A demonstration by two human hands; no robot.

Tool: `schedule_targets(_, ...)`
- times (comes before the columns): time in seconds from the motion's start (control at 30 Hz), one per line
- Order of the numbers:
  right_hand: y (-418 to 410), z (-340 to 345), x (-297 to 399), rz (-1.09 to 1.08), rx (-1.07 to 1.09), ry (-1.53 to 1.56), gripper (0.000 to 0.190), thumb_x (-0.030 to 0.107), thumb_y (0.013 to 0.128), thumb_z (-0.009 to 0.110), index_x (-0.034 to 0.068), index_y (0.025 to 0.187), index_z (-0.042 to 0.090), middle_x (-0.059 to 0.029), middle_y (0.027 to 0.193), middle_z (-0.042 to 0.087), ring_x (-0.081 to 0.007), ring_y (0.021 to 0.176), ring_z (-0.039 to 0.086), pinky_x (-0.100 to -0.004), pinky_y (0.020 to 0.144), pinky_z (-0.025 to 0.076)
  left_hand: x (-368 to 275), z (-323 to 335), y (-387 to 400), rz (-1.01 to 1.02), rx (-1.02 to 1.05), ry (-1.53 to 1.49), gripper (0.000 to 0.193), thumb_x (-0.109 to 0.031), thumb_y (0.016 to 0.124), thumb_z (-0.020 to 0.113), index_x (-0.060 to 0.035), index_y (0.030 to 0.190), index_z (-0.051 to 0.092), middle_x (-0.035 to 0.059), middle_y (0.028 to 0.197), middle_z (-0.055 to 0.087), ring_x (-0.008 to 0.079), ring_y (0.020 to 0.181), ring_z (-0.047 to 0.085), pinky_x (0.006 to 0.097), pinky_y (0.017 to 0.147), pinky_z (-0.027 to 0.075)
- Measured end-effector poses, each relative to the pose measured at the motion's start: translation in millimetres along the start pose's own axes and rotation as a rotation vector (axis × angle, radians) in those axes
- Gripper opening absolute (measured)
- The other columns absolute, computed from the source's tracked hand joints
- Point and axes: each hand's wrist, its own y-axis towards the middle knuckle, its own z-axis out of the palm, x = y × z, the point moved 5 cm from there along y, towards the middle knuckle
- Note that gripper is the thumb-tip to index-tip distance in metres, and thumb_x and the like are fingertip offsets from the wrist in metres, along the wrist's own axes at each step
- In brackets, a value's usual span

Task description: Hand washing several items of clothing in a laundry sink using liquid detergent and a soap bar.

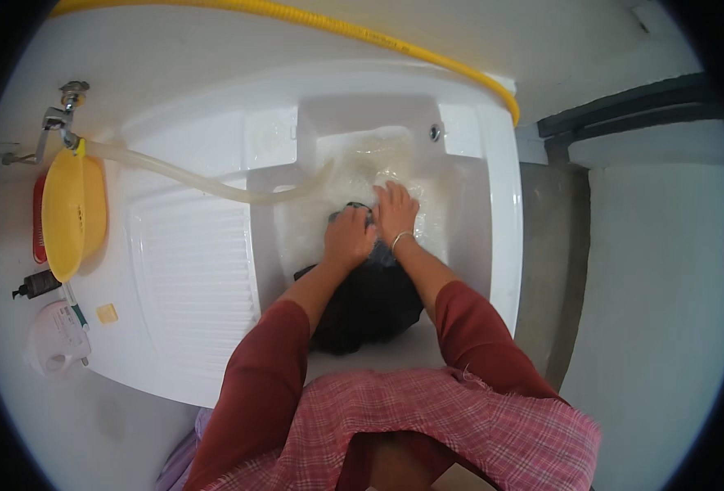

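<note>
Cloudy water covers the floor of a white laundry sink. A soaked black cloth lies bunched at the near side of the basin, between my forearms. My left hand grips a dark grey part of the wet fabric, its fingers curled. Beside it, my right hand, with a bracelet at the wrist, rests at the fabric's edge with its fingers spread a little; whether it grips any cloth is hidden. A pale hose runs from a metal tap into the basin, its end near the water.
Left of the basin is a ribbed washboard. A yellow basin, a red basket, a dark pump bottle, a brush, a yellow soap bar and a pale jug stand further left. A yellow corrugated hose arches behind.
</note>
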Motion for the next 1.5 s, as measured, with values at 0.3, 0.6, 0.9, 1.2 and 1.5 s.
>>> schedule_targets(0.3, -123, -80, 35, -0.083, 0.223, 0.528, 0.019, 0.016, 0.074, 0.057, 0.011, 0.092, 0.059, -0.0088, 0.093, 0.056, -0.0320, 0.093, 0.049, -0.0394, 0.079, 0.040, -32, -13, -126, -0.008, -0.236, -0.142, 0.022, -0.029, 0.079, 0.055, -0.0084, 0.085, 0.058, 0.0125, 0.097, 0.052, 0.0318, 0.094, 0.047, 0.0465, 0.077, 0.039)
schedule_targets(0.6, -28, 3, 7, 0.120, 0.334, 0.298, 0.016, 0.017, 0.086, 0.045, 0.006, 0.095, 0.053, -0.0174, 0.088, 0.061, -0.0392, 0.084, 0.055, -0.0473, 0.072, 0.043, 15, 11, -18, 0.076, 0.051, 0.048, 0.016, -0.020, 0.075, 0.055, -0.0090, 0.086, 0.058, 0.0129, 0.085, 0.060, 0.0310, 0.080, 0.059, 0.0458, 0.067, 0.045)
schedule_targets(0.9, 12, -5, -60, 0.773, 0.208, 1.465, 0.037, 0.036, 0.084, 0.056, 0.004, 0.104, 0.058, -0.0065, 0.090, 0.059, -0.0163, 0.084, 0.057, -0.0303, 0.073, 0.046, 74, -9, -20, -0.987, -0.291, -1.596, 0.039, -0.038, 0.093, 0.037, -0.0042, 0.100, 0.055, 0.0113, 0.095, 0.063, 0.0273, 0.091, 0.060, 0.0388, 0.077, 0.048)
schedule_targets(1.2, -91, -33, -14, 0.222, 0.609, 0.403, 0.094, 0.054, 0.064, 0.071, 0.014, 0.138, 0.029, -0.0214, 0.130, 0.041, -0.0350, 0.122, 0.038, -0.0403, 0.098, 0.035, 107, -53, -62, -0.425, -0.109, -0.324, 0.045, -0.028, 0.086, 0.060, 0.0035, 0.114, 0.047, 0.0134, 0.106, 0.057, 0.0233, 0.092, 0.056, 0.0344, 0.080, 0.044)
schedule_targets(1.5, -89, -105, -5, 0.130, 0.378, 0.692, 0.038, 0.032, 0.068, 0.070, 0.009, 0.098, 0.065, -0.0103, 0.067, 0.061, -0.0224, 0.060, 0.059, -0.0323, 0.059, 0.046, 6, -205, -73, -0.109, -0.458, -1.621, 0.025, -0.024, 0.090, 0.054, -0.0051, 0.106, 0.052, 0.0068, 0.097, 0.058, 0.0195, 0.096, 0.056, 0.0330, 0.084, 0.045)
